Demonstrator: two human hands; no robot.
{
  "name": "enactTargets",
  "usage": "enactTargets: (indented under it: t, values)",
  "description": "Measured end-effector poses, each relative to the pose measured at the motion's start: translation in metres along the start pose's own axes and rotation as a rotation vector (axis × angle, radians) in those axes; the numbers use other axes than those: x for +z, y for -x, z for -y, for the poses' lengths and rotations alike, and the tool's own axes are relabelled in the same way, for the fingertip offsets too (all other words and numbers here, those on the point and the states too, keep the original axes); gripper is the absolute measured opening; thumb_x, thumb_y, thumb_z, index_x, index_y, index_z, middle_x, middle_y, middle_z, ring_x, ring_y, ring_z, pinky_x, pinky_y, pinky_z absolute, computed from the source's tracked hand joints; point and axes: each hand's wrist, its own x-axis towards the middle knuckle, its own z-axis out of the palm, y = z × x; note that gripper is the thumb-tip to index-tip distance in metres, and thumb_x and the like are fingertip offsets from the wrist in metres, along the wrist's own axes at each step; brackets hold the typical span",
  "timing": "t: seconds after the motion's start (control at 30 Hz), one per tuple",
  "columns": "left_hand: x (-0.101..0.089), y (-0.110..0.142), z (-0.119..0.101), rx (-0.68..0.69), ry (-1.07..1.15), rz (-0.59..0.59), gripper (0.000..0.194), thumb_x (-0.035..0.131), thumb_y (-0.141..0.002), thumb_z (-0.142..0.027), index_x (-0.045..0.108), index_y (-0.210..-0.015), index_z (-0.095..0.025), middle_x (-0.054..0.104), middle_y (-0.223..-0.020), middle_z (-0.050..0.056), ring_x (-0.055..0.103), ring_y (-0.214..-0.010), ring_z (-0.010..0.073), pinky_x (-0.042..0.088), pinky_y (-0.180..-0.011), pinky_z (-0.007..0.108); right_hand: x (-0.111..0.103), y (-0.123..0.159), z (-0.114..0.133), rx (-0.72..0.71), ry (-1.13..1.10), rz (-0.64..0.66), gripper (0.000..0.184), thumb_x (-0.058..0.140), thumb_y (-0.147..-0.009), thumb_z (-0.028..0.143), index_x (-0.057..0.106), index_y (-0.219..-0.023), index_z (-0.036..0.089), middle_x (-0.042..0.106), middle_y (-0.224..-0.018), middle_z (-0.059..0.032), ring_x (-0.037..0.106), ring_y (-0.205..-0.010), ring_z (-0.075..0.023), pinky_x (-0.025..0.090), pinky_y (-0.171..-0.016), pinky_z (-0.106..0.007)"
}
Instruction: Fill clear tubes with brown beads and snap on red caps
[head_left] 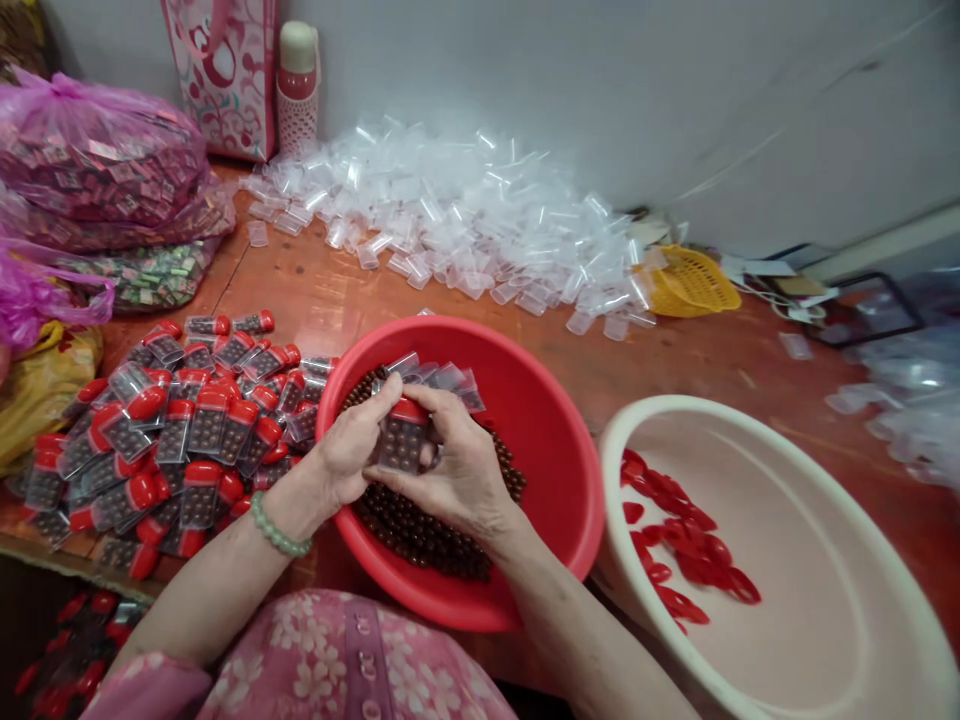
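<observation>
Left hand (349,450) and right hand (461,460) hold red-capped bead box (403,440) in closed fingers, red basin (551,430) below. Long axis runs between right thumb and forefinger; left fingers seem partly hidden.

Clear, glossy plastic box (403,446), smooth plastic cap (407,408); shiny beads (420,535); smooth plastic in red basin (544,430) and white basin (795,500); wooden worktop (289,285) glossy; thin, crinkled plastic in purple bag (112,150); cloth shirt (311,665); matt wall (600,90).
</observation>
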Motion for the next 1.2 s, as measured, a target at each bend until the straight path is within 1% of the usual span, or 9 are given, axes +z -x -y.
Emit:
enactTargets:
  t: [0.23, 0.4, 0.53, 0.63, 0.73, 0.8, 0.87, 1.0, 1.2]
  values:
    - [0.013, 0.008, 0.014, 0.155, -0.058, -0.105, 0.051, 0.052, -0.085, -0.059, 0.066, -0.08, -0.011, 0.06, -0.054, 0.001, 0.054, -0.048, 0.0112, 0.046, -0.053, 0.024, -0.008, 0.004, 0.006, -0.071, 0.065, -0.039, 0.057, 0.074, -0.07, 0.039, 0.052, -0.118, 0.019, 0.069, -0.105, -0.011, 0.067, -0.094, -0.026, 0.053, -0.082, -0.04]
    - [0.013, 0.018, 0.023, 0.258, -0.209, -0.059, 0.057, 0.042, -0.088, -0.062, 0.061, -0.067, -0.013, 0.056, -0.052, 0.001, 0.052, -0.048, 0.011, 0.045, -0.053, 0.024, -0.007, 0.011, 0.012, -0.175, 0.084, -0.062, 0.059, 0.071, -0.077, 0.037, 0.048, -0.128, 0.021, 0.069, -0.104, -0.0101, 0.067, -0.093, -0.0261, 0.053, -0.082, -0.04]
    - [0.003, 0.043, 0.013, 0.341, -0.461, -0.114, 0.061, 0.03, -0.093, -0.062, 0.057, -0.065, -0.015, 0.056, -0.058, 0.002, 0.052, -0.053, 0.0114, 0.044, -0.055, 0.025, -0.003, 0.012, 0.015, -0.213, 0.014, 0.106, 0.075, 0.067, -0.083, 0.039, 0.031, -0.146, 0.019, 0.059, -0.128, -0.0178, 0.059, -0.116, -0.0307, 0.051, -0.092, -0.046]
    - [-0.011, 0.076, -0.005, 0.581, -0.86, -0.327, 0.05, 0.031, -0.096, -0.054, 0.058, -0.077, -0.017, 0.059, -0.069, 0.001, 0.052, -0.061, 0.0118, 0.042, -0.06, 0.025, -0.011, 0.01, 0.009, -0.146, 0.028, 0.287, 0.08, 0.063, -0.086, 0.041, 0.022, -0.151, 0.018, 0.047, -0.144, -0.0193, 0.048, -0.131, -0.031, 0.046, -0.103, -0.048]
    - [-0.036, 0.108, -0.028, 0.762, -1.443, -0.79, 0.039, 0.037, -0.095, -0.046, 0.062, -0.09, -0.017, 0.065, -0.081, 0.006, 0.059, -0.077, 0.0184, 0.045, -0.075, 0.034, -0.029, 0.007, -0.01, 0.019, 0.099, 0.385, 0.055, 0.057, -0.091, 0.036, 0.041, -0.141, 0.018, 0.057, -0.135, -0.0143, 0.055, -0.124, -0.0268, 0.048, -0.102, -0.044]
    - [-0.058, 0.121, -0.04, 0.77, -1.732, -1.083, 0.036, 0.045, -0.092, -0.046, 0.064, -0.095, -0.016, 0.067, -0.086, 0.009, 0.062, -0.087, 0.0256, 0.045, -0.082, 0.042, -0.043, 0.006, -0.028, 0.151, 0.178, 0.404, 0.043, 0.055, -0.092, 0.032, 0.053, -0.131, 0.015, 0.063, -0.126, -0.0142, 0.061, -0.116, -0.0264, 0.049, -0.099, -0.042]
    - [-0.079, 0.127, -0.048, 0.731, -1.847, -1.207, 0.037, 0.05, -0.089, -0.047, 0.064, -0.101, -0.014, 0.068, -0.095, 0.012, 0.062, -0.102, 0.0335, 0.044, -0.086, 0.049, -0.055, 0.006, -0.044, 0.274, 0.255, 0.434, 0.036, 0.054, -0.092, 0.028, 0.058, -0.124, 0.012, 0.066, -0.121, -0.0149, 0.063, -0.112, -0.0267, 0.049, -0.097, -0.041]
    - [-0.096, 0.119, -0.047, 0.862, -1.885, -1.163, 0.051, 0.057, -0.087, -0.043, 0.051, -0.129, -0.014, 0.05, -0.138, 0.014, 0.039, -0.133, 0.0427, 0.033, -0.105, 0.061, -0.062, 0.003, -0.056, 0.408, 0.345, 0.623, 0.025, 0.055, -0.091, 0.025, 0.064, -0.111, 0.014, 0.07, -0.109, -0.0124, 0.066, -0.101, -0.0258, 0.05, -0.09, -0.037]
    - [-0.052, 0.071, -0.013, 1.2, -1.75, -0.738, 0.029, 0.067, -0.082, -0.024, 0.061, -0.109, -0.014, 0.064, -0.113, 0.014, 0.06, -0.109, 0.0284, 0.05, -0.097, 0.048, -0.032, -0.02, -0.045, 0.271, 0.457, 0.842, 0.017, 0.056, -0.091, 0.023, 0.064, -0.102, 0.014, 0.067, -0.107, -0.0117, 0.062, -0.105, -0.0247, 0.046, -0.089, -0.031]
